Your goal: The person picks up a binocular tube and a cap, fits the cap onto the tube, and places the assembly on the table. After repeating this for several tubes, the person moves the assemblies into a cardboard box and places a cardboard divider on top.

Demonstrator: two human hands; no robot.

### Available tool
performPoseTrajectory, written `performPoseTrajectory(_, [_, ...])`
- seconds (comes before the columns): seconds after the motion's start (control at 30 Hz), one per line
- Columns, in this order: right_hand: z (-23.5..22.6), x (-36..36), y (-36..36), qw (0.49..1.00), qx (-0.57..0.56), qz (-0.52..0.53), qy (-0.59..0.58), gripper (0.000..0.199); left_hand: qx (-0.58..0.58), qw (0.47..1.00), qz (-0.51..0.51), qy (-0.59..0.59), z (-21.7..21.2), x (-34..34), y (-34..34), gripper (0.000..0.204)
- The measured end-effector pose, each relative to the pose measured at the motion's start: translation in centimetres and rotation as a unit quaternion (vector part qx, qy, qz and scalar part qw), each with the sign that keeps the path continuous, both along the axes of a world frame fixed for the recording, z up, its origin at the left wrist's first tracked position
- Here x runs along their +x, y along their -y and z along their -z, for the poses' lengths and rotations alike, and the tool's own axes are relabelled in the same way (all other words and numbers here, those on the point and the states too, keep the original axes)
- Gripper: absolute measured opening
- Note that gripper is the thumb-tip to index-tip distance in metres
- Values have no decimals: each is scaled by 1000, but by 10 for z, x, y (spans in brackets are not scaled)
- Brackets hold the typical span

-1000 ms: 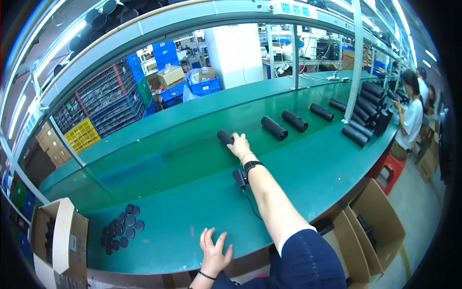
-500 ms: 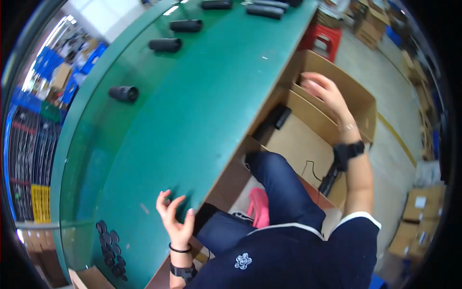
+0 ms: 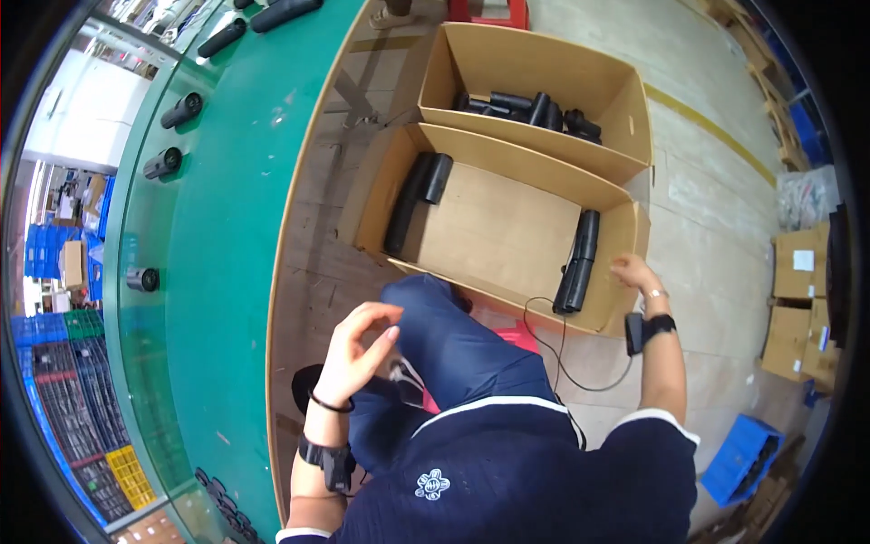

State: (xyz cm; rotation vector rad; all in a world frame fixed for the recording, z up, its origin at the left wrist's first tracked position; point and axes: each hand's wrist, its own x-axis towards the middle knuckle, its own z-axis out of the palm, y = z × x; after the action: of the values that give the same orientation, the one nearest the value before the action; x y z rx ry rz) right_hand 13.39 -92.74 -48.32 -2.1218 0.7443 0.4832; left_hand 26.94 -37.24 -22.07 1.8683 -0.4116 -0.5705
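My left hand (image 3: 356,352) is raised over my lap near the table's edge. Its thumb and fingers are apart and nothing is between them. Over the right end of the near cardboard box (image 3: 507,213) is my right hand (image 3: 638,274), fingers loosely bent, with no object visible in it. Beside that hand, black cylinders (image 3: 580,263) lie in a row along the box's right side. A long black tube (image 3: 408,204) and a shorter black cylinder (image 3: 439,179) lie at its left end. Several black cylinders (image 3: 539,111) are piled in the far cardboard box (image 3: 544,59).
The green table (image 3: 231,272) on the left carries scattered black cylinders (image 3: 163,163) and small black round parts (image 3: 222,508). A thin black cable (image 3: 594,388) hangs by the near box. A red stool (image 3: 494,13) stands behind the boxes; a blue bin (image 3: 741,460) is at lower right.
My view has swung right, bringing both boxes toward the middle. My right hand has moved from the far box to the near box's right end. My left hand has left the tabletop for my lap.
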Motion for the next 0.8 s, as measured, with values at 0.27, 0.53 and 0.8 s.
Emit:
performPoseTrajectory(0.27, [138, 46, -73, 962, -127, 50, -235, 24, 14, 977, -123, -176, 149, 128, 17, 21])
performPoseTrajectory(0.53, [274, -9, -90, 904, -195, 221, -309, 60, 184, 913, -197, -306, 350, 227, 22, 34])
performPoseTrajectory(0.8, [235, 33, -98, 909, -159, 180, -341, 61, 410, 887, -150, -153, 461, 260, 44, 65])
